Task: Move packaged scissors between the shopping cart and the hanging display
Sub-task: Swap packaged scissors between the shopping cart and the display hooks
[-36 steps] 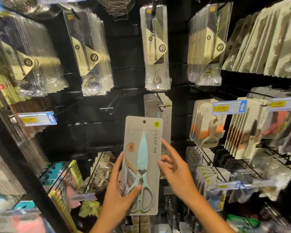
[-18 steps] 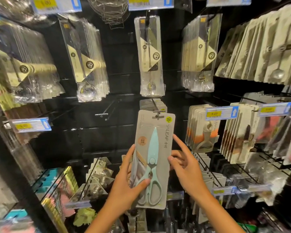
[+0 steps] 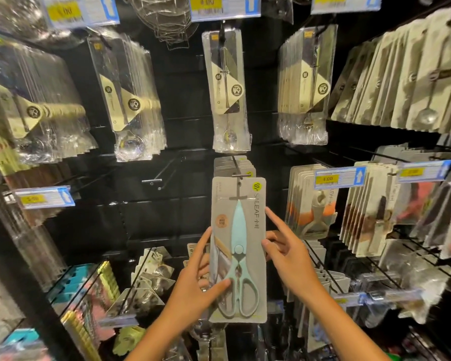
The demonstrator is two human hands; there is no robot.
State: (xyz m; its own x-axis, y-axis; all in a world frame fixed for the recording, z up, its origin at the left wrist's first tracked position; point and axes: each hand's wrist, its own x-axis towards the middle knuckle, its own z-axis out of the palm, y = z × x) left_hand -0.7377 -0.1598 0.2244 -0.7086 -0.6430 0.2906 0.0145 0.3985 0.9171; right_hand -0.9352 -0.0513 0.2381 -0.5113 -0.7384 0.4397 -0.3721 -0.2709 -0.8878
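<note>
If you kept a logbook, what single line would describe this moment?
scissors pack at hook | left hand grips lower edge | right hand steadies right edge | hang hole at hook tip, seating unclear

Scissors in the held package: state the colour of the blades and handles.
Pale mint-blue scissors, with grey inner handle loops; the head view shows them.

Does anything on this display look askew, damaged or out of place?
Only the scissors pack stands out: it is off the stack, held in front of the hook by the left hand and right hand. It hangs about straight. No damage visible.
</note>
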